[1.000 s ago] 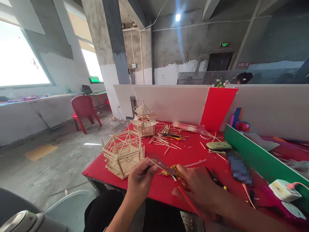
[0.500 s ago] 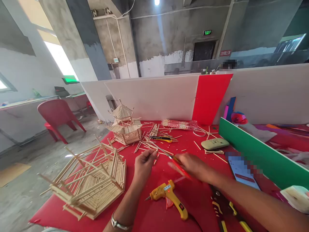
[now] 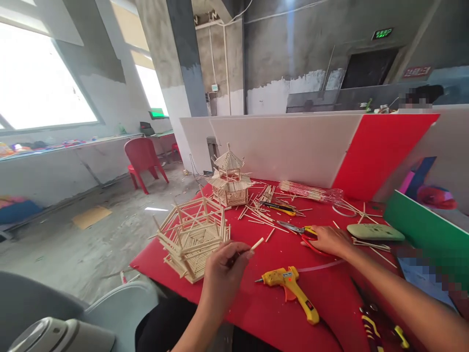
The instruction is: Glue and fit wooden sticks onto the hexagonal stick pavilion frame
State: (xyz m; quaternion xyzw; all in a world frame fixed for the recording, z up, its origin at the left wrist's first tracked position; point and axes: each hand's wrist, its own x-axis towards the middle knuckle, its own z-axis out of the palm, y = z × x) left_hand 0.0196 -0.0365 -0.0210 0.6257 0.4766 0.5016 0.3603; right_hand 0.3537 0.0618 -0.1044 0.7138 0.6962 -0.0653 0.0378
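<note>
My left hand point(image 3: 226, 266) is closed in a pinch on a short wooden stick point(image 3: 256, 243), held just right of the open hexagonal stick frame point(image 3: 192, 235). My right hand point(image 3: 329, 239) rests on the red table point(image 3: 256, 313), its fingers on the red and yellow handles of the scissors point(image 3: 298, 229), which lie flat with the blades pointing left. A yellow glue gun point(image 3: 291, 288) lies between the two hands, nearer to me.
A finished stick pagoda point(image 3: 230, 177) stands at the table's back left, with loose sticks point(image 3: 258, 213), a yellow cutter point(image 3: 279, 208) and a bagged stick bundle point(image 3: 309, 191) nearby. A pale green case point(image 3: 374, 231), pliers point(image 3: 377, 320) and a green board point(image 3: 425, 230) lie right. White and red panels back the table.
My right hand has lowered the scissors onto the table further right. My left hand has drawn back toward me with a short stick. The view swung back to the left.
</note>
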